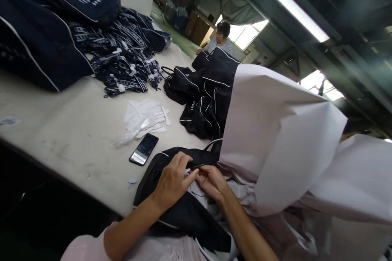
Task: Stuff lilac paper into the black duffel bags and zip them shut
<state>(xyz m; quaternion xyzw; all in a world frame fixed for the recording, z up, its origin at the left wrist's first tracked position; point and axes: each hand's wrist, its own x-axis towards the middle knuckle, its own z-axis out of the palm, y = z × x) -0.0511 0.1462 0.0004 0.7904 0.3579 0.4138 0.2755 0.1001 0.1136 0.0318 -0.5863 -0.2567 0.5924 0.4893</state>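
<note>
A dark navy bag [180,212] with white piping lies at the table's near edge, its zipper opening showing crumpled white paper inside. My left hand [173,179] rests on the bag with fingers curled, pinching at the zipper line. My right hand [212,181] meets it from the right, fingers pressed together on the zipper and the paper stuffing. A large sheet of white paper [275,130] stands bunched up just right of both hands.
A black phone [143,149] and white gloves [143,116] lie on the beige table [61,130]. Navy bags [45,28] and a heap of printed straps [122,57] fill the far left. More bags [205,94] sit mid-table. Another person [220,36] works at the far end.
</note>
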